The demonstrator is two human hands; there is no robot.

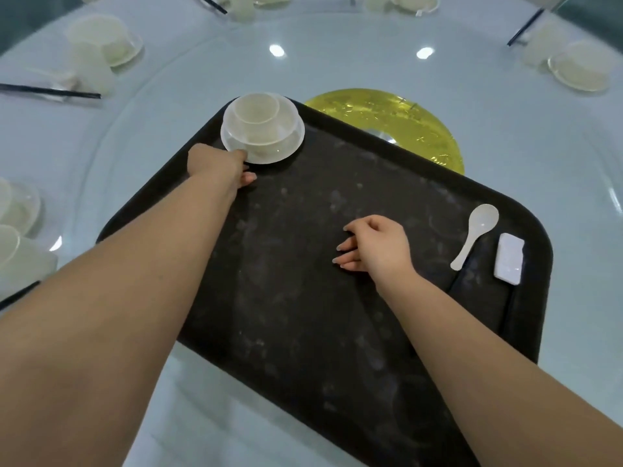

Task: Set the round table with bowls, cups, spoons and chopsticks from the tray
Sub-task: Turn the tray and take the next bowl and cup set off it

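A black tray [337,332] lies on the round white table [337,45]. At the tray's far left corner stands a translucent plate [290,143] with a bowl and a cup [258,111] stacked on it. My left hand [219,166] grips the near edge of that plate. My right hand [374,246] hovers over the middle of the tray, fingers loosely curled and holding nothing. A white spoon [477,235] lies on the tray's right side, with a white rectangular packet [509,259] beside it.
Place settings of translucent plates, bowls and cups ring the table: at far left [101,45], near left [17,230] and far right [580,65]. Black chopsticks [50,92] lie by some. A yellow disc [397,119] sits at the table's centre behind the tray.
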